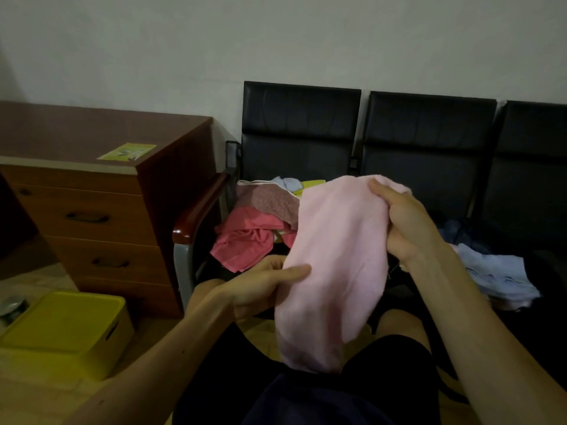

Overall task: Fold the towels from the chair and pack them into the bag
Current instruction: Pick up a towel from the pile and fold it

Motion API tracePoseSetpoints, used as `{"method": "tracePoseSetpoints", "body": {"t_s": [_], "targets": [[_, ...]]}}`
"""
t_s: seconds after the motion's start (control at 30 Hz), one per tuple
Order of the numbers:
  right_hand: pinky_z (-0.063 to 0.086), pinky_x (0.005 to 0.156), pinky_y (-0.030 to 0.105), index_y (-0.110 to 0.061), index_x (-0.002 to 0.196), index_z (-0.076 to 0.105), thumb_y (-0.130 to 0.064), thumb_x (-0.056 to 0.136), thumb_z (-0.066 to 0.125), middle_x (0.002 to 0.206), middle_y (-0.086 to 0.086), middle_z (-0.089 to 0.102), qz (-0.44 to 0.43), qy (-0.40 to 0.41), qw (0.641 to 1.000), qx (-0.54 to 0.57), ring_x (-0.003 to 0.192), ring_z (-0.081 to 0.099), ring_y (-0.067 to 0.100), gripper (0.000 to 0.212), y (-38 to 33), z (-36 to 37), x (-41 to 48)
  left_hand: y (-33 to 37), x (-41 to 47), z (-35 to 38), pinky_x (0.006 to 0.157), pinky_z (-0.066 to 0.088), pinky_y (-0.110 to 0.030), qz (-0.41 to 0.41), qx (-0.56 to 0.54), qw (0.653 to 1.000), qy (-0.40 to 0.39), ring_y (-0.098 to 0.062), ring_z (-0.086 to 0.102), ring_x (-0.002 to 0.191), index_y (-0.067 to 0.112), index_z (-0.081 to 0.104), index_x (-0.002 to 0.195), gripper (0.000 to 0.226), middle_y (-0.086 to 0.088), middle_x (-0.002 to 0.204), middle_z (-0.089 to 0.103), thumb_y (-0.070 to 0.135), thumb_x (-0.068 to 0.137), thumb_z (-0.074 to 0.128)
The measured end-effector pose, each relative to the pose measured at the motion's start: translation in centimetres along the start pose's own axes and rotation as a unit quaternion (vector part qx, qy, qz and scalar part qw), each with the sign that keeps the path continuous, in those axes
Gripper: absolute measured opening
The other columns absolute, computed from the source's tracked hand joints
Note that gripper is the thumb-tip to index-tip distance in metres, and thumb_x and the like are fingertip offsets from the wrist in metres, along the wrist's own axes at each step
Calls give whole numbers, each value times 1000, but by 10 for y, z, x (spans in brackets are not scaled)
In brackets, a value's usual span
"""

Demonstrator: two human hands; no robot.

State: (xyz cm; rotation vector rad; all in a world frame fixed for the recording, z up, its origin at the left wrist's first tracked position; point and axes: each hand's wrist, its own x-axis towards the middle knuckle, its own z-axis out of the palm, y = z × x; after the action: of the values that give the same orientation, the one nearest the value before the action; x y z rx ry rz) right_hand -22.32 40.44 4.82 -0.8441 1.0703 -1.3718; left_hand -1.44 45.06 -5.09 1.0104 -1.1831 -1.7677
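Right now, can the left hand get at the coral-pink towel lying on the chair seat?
Probably not yet. The left hand is pinching the light pink towel, so it is occupied. The way itself looks free: the coral-pink towel lies uncovered just beyond its fingers, inside the chair armrest.

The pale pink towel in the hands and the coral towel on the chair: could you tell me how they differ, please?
The pale pink towel is lighter and hangs lifted between the left hand and right hand; the coral towel is darker and lies crumpled, untouched, on the chair. Neither is folded yet.
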Motion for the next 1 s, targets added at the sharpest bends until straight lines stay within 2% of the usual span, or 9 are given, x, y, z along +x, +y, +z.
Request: {"method": "tracePoseSetpoints", "body": {"t_s": [0.1,0.27,0.4,0.53,0.7,0.77,0.87,0.93,1.0], "targets": [[53,90,39,-13,124,64,-43,87,70,120,10,69,7,-6,998,55,112,65,28,47,8,-8,10,15,4,4,93,56,-39,34,-20,998,41,-34,66,109,-6,65,120,41,-23,120,68,23,92,64],[45,103,49,-11,129,65,-78,83,46,131,17,63,167,-126,967,149,118,63,35,83,75,-23,-10,57,13,25,94,56,-46,75,-102,988,94,-34,67,108,-3,65,119,36,-24,118,69,26,97,60],[23,119,55,-1,142,49,-72,72,69,148,26,44,256,-264,905,214,137,42,43,101,120,-33,-38,68,20,27,95,55,-45,90,-95,984,123,-34,65,112,-4,63,122,39,-24,120,67,26,98,59],[20,120,54,0,143,46,-55,79,76,153,27,35,224,-330,891,216,143,32,42,90,120,-27,-47,64,19,16,88,59,-40,88,-80,983,139,-30,69,109,1,64,121,35,-18,116,71,28,97,61],[44,108,44,-8,118,72,-38,61,92,133,17,61,151,-250,939,184,124,59,29,67,101,-20,-30,67,18,3,88,58,-41,95,-54,982,156,-28,70,107,5,63,123,37,-14,114,73,31,96,62],[56,92,39,-9,109,76,-35,75,78,125,15,67,118,-201,957,176,111,67,26,43,89,-19,-24,70,16,-1,84,59,-39,99,-16,981,166,-26,72,101,7,65,119,32,-12,110,74,30,98,59],[58,85,35,-5,124,67,-27,97,54,128,15,65,51,-154,972,169,115,65,26,37,64,-26,-13,74,12,-3,69,61,-32,108,29,972,206,-19,73,89,13,65,111,22,-6,103,74,29,100,57],[57,87,33,-10,122,66,-31,95,59,124,11,68,6,-154,982,108,115,65,24,35,49,-20,-15,74,13,-4,72,60,-32,112,67,966,222,-19,70,96,17,60,121,27,-3,113,70,32,100,56],[57,83,29,-17,100,72,-30,88,62,106,4,73,-55,-157,985,48,102,68,18,21,40,-14,-20,69,13,-4,77,59,-33,106,53,974,192,-19,70,99,23,59,125,31,0,117,69,38,97,56]]}}
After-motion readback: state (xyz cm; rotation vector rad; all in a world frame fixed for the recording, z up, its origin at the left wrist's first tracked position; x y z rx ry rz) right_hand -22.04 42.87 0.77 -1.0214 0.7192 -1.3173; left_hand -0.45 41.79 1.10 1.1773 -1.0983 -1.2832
